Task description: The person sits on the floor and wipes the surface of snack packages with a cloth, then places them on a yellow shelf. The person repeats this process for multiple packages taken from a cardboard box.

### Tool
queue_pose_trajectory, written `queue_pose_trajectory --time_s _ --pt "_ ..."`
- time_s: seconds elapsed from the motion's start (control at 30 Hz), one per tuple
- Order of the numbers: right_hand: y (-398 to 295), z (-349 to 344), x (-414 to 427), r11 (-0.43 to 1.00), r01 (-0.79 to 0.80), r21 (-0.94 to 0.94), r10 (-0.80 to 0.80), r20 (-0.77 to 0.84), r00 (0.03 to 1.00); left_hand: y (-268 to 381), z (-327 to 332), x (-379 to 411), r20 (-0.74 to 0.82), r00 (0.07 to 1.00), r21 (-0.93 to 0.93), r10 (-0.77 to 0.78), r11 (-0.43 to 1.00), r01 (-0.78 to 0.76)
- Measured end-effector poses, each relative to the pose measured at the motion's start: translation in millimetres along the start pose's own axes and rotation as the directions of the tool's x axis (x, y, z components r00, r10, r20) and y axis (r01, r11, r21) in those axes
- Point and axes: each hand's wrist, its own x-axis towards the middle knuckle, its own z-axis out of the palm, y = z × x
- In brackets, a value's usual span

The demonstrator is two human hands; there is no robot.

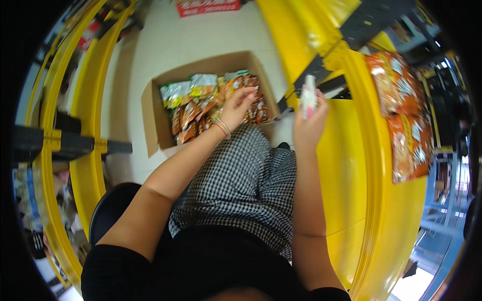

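My left hand (238, 107) is over the near right part of an open cardboard box (151, 137). Its fingers are loosely curled and slightly apart, and I see nothing held in them. Below it, the box is filled with orange-brown snack packets (190, 114), with green-and-silver packets (203, 84) along the far left side. My right hand (311, 122) is raised right of the box, gripping a small white object (309, 92) with some pink on it. Blur hides what that object is exactly.
Yellow metal shelving (339, 158) stands close on my right, with orange snack packets (406, 146) on top. More yellow racking (84, 105) with dark crossbars rises at left. A black seat (113, 210) is under me. A red sign (209, 7) bearing writing lies beyond the box.
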Motion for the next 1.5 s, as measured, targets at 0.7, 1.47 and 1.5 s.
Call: queue_pose_trajectory --time_s 0.7,1.47,1.5 --pt "155.1 233.5 -49.5 -0.049 -0.989 0.137 0.581 0.809 0.084 -203.6 -98.7 18.9 -0.318 0.719 -0.111 -0.618 0.778 0.618" --pt "157.8 290.9 -104.1 0.585 -0.76 -0.282 0.419 0.908 -0.014 -321.9 -49.4 30.3 -0.241 0.759 0.543 -0.605 0.564 0.622" --pt "152.7 289.6 -99.1 0.484 -0.823 -0.296 0.41 0.908 -0.085 -309.9 -51.9 34.9 -0.227 0.745 0.506 -0.627 0.577 0.64"
